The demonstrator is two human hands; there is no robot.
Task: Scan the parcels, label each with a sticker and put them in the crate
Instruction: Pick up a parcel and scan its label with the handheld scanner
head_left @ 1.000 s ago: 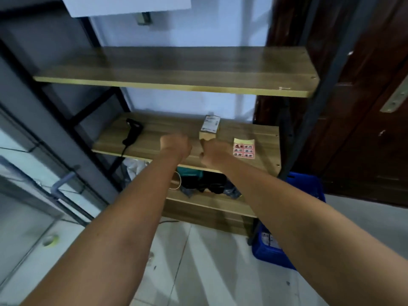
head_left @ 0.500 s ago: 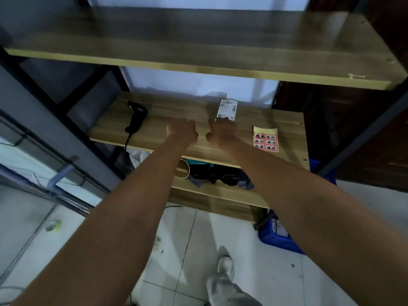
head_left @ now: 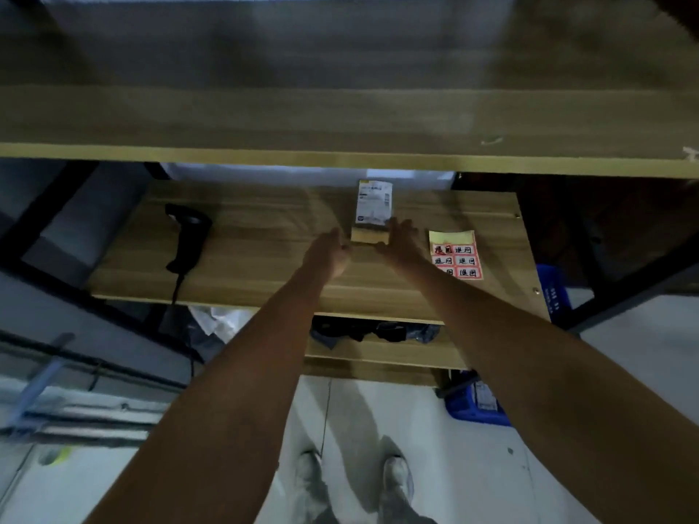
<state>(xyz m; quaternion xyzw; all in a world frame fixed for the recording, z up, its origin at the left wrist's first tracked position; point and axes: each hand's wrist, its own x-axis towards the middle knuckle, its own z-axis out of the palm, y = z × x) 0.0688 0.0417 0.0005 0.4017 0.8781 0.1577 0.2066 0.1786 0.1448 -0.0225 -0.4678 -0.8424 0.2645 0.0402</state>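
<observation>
1. Parcel (head_left: 372, 215), a small brown box with a white label on top, lies on the middle shelf (head_left: 264, 236), toward the back edge and right of centre.
2. Left hand (head_left: 328, 251) is at the parcel's near left corner, fingers loosely extended; whether they touch the box I cannot tell.
3. Right hand (head_left: 401, 240) is at the parcel's right side, fingers straight and lying along its edge, apparently touching it.
4. Both hands flank the parcel with the box between them; neither is closed around it.
5. Sticker sheet (head_left: 455, 255), yellow with red-bordered stickers, lies flat on the shelf just right of the right hand, toward the right edge.
6. Scanner (head_left: 189, 236), black with a cable running off the front edge, lies on the shelf's left part, well apart from the parcel.
7. Crate (head_left: 554, 293), blue, stands on the floor past the shelf's right end, mostly hidden.
8. Upper shelf (head_left: 340, 119) spans the top of the view; a lower shelf (head_left: 382, 355) holds dark, unclear items.
</observation>
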